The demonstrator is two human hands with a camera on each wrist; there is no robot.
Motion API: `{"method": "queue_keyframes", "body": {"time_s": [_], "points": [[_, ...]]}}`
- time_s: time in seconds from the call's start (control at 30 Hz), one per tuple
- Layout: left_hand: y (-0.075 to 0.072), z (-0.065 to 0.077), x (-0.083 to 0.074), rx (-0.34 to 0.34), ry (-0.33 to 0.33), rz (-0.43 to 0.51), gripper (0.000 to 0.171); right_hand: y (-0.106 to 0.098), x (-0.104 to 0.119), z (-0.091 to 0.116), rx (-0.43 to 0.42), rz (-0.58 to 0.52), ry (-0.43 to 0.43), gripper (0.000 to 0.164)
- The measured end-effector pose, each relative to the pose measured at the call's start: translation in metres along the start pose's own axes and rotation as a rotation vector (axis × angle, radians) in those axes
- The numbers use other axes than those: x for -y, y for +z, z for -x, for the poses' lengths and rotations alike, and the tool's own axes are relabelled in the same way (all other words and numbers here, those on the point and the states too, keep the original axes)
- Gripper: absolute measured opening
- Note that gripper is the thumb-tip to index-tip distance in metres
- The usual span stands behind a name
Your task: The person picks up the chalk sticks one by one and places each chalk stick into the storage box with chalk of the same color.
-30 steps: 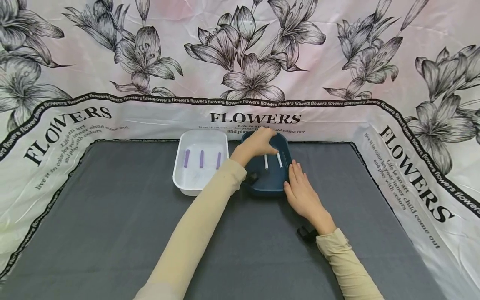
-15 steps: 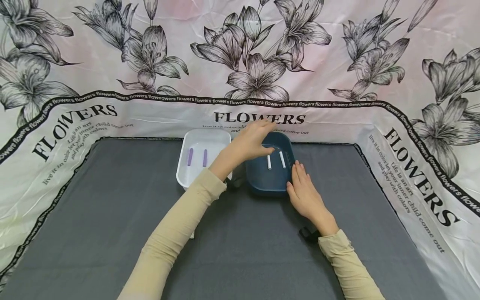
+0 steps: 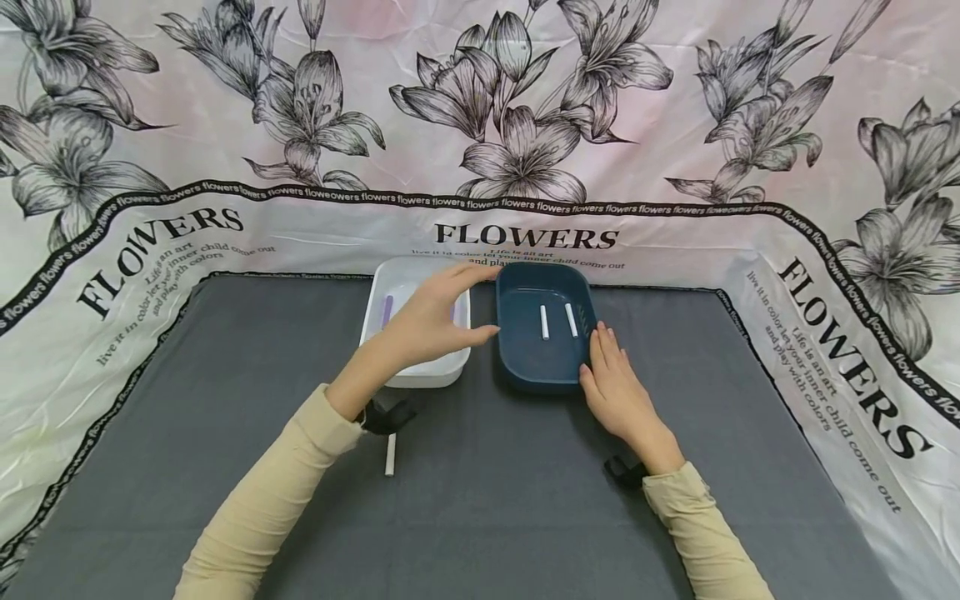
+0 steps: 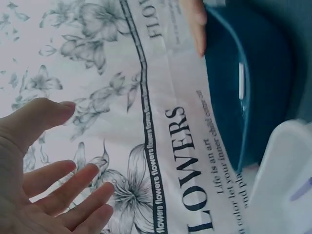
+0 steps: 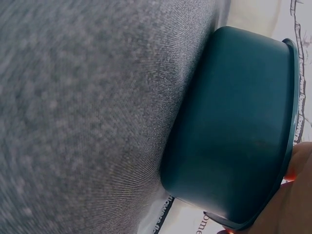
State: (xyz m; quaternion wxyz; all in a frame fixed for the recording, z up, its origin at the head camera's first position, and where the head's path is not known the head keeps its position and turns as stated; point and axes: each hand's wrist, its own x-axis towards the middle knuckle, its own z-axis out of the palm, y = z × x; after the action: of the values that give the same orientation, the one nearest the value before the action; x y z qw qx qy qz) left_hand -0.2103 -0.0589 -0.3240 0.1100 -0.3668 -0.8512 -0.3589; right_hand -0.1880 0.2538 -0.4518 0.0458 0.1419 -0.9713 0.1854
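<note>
My left hand [image 3: 431, 321] hovers over the white tub [image 3: 427, 377], thumb and fingers spread wide with nothing between them. In the left wrist view that hand [image 4: 58, 180] is empty. A purple chalk-like stick [image 3: 387, 311] shows in the white tub; the hand hides most of the rest. Beside it stands the dark blue tub [image 3: 543, 367], holding two white chalk-like sticks [image 3: 544, 322] side by side. My right hand [image 3: 617, 385] rests against the blue tub's right side, fingers straight. The right wrist view shows fingers [image 5: 292, 209] at that tub's rim.
A white stick [image 3: 390, 456] lies on the grey cloth [image 3: 480, 517] below the white tub, partly covered by the black wrist strap [image 3: 386, 417]. Behind both tubs rises a flower-printed cloth [image 3: 525, 150].
My left hand has moved left and toward me, from above the blue tub to over the white tub. The white stick on the cloth has come into sight. The right hand stays by the blue tub.
</note>
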Motion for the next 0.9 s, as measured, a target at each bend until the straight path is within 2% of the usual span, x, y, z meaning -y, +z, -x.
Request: {"method": "queue_keyframes", "body": {"time_s": [0.23,0.3,0.43,0.67,0.73,0.9], "points": [[-0.007,0.052,0.01,-0.096,0.037,0.138,0.064,-0.002,0.001,0.0,0.007,-0.002,0.004,0.062],[-0.004,0.069,0.014,-0.111,0.046,0.167,0.062,-0.002,0.002,0.0,0.006,0.001,0.006,0.062],[0.007,0.105,0.025,-0.124,0.011,0.241,0.057,-0.003,0.003,0.0,-0.006,-0.002,-0.004,0.062],[0.031,0.158,0.044,-0.087,-0.121,0.365,0.059,-0.003,0.004,0.002,-0.003,0.0,-0.005,0.062],[0.033,0.17,0.052,-0.056,-0.147,0.354,0.063,-0.004,0.004,0.001,-0.004,0.0,-0.006,0.062],[0.034,0.193,0.078,0.07,-0.193,0.314,0.078,-0.004,0.003,0.001,-0.001,0.007,-0.008,0.061]]}}
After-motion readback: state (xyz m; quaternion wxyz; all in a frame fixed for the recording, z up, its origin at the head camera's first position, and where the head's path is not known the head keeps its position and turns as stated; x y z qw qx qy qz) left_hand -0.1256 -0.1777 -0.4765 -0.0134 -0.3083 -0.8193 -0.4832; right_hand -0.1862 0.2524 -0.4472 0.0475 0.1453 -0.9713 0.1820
